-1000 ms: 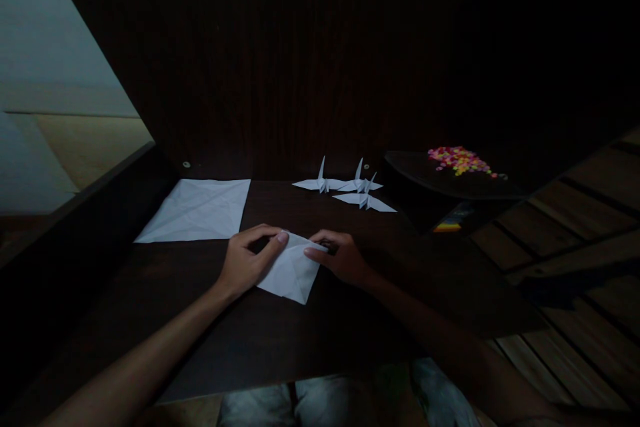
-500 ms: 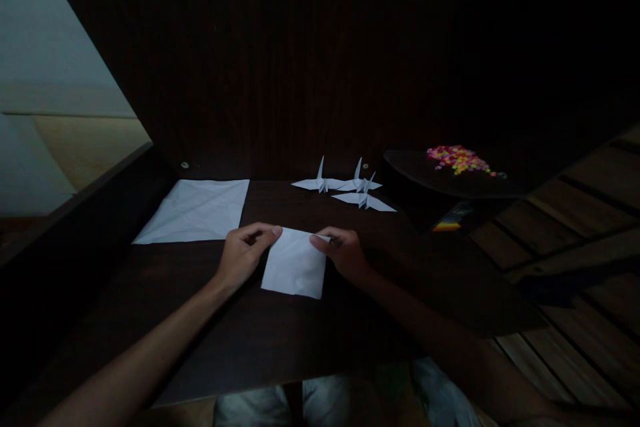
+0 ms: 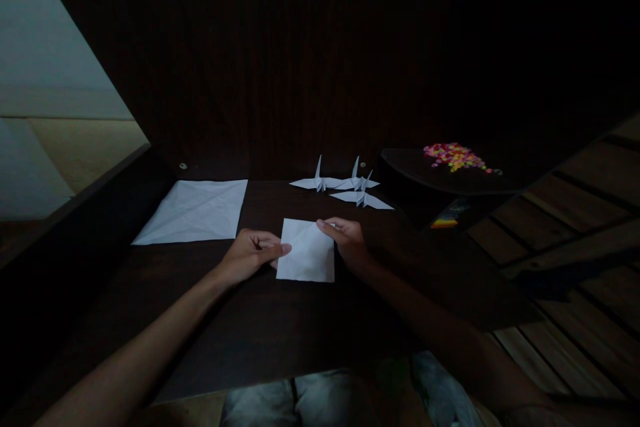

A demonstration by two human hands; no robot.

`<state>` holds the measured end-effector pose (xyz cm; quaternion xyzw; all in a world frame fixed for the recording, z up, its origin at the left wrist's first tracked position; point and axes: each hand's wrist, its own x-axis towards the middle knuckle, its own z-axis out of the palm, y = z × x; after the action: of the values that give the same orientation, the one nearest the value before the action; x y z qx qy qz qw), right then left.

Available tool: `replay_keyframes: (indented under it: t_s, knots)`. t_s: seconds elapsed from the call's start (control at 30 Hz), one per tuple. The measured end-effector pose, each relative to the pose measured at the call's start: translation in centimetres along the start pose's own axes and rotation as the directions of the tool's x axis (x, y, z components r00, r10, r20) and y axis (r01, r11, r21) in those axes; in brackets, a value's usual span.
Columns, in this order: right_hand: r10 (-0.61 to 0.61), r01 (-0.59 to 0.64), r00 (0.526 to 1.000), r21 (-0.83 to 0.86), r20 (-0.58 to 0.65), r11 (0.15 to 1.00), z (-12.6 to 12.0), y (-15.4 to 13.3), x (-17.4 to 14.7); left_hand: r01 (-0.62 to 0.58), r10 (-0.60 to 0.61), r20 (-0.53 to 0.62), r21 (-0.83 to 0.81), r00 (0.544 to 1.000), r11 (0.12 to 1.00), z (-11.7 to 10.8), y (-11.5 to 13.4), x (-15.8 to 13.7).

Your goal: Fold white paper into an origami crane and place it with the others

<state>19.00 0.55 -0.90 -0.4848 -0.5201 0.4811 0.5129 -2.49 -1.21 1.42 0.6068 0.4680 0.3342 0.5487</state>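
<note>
A small white square of paper (image 3: 306,255) is held up between both hands over the dark table. My left hand (image 3: 251,255) pinches its left edge, thumb on the front and fingers behind. At the upper right corner my right hand (image 3: 346,239) grips it, the thumb lying on its face. A faint diagonal crease runs across its upper part. Behind the hands stand three white folded paper cranes (image 3: 357,183), wings spread, close together. To the left lies a larger creased white sheet (image 3: 195,212), flat on the table.
On a dark curved shelf (image 3: 410,170) at right lies a heap of small colourful pieces (image 3: 456,156). Below it is a dark item with a rainbow stripe (image 3: 444,223). A raised dark side board (image 3: 75,213) bounds the left, and a tall dark panel (image 3: 300,60) rises behind.
The paper square has turned and shifted slightly right and up. My left hand has slid from its top left corner down to the left edge; my right hand still holds the upper right corner.
</note>
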Motion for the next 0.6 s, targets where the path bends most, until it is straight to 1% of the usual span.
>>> replay_keyframes:
  t_s: [0.07, 0.1, 0.13, 0.17, 0.2, 0.27, 0.33, 0.4, 0.47, 0.53, 0.6]
  knots:
    - [-0.012, 0.016, 0.998, -0.068, 0.057, 0.998, -0.1, 0.6, 0.4, 0.014, -0.014, -0.021, 0.029, 1.0, 0.999, -0.3, -0.2, 0.2]
    - [-0.037, 0.044, 0.998, -0.13, 0.059, 0.991, -0.2, 0.8, 0.5, 0.023, -0.021, -0.032, 0.053, 0.999, 0.998, -0.5, -0.4, 0.4]
    - [-0.068, 0.082, 0.995, -0.218, 0.07, 0.972, -0.3, 1.0, 0.6, 0.033, -0.031, -0.026, 0.09, 0.999, 0.995, -0.6, -0.6, 0.5]
    - [-0.118, 0.139, 0.989, -0.32, 0.086, 0.937, -0.4, 1.1, 0.7, 0.034, -0.029, -0.037, 0.153, 0.999, 0.988, -0.8, -0.8, 0.6]
    - [-0.18, 0.211, 0.977, -0.417, 0.112, 0.884, -0.5, 1.2, 0.7, 0.022, -0.009, -0.055, 0.241, 0.998, 0.97, -0.9, -1.1, 0.7]
    - [-0.303, 0.368, 0.93, -0.559, 0.21, 0.743, -0.5, 1.4, 0.6, -0.049, 0.101, -0.106, 0.416, 0.989, 0.908, -1.0, -1.5, 0.8]
    - [-0.376, 0.5, 0.866, -0.605, 0.33, 0.62, -0.5, 1.5, 0.4, -0.154, 0.252, -0.091, 0.583, 0.963, 0.798, -1.0, -1.7, 0.7]
    - [-0.391, 0.589, 0.808, -0.593, 0.44, 0.549, -0.4, 1.8, 0.3, -0.276, 0.386, 0.003, 0.703, 0.923, 0.656, -0.9, -1.8, 0.6]
    - [-0.382, 0.646, 0.761, -0.558, 0.525, 0.521, -0.4, 2.1, 0.2, -0.397, 0.453, 0.143, 0.745, 0.88, 0.536, -0.8, -2.0, 0.6]
    - [-0.358, 0.665, 0.739, -0.533, 0.571, 0.523, -0.4, 2.2, 0.2, -0.48, 0.445, 0.265, 0.729, 0.856, 0.488, -0.9, -2.3, 0.8]
    - [-0.313, 0.642, 0.753, -0.545, 0.578, 0.539, -0.6, 1.9, 0.1, -0.496, 0.406, 0.318, 0.722, 0.857, 0.482, -1.1, -2.6, 0.9]
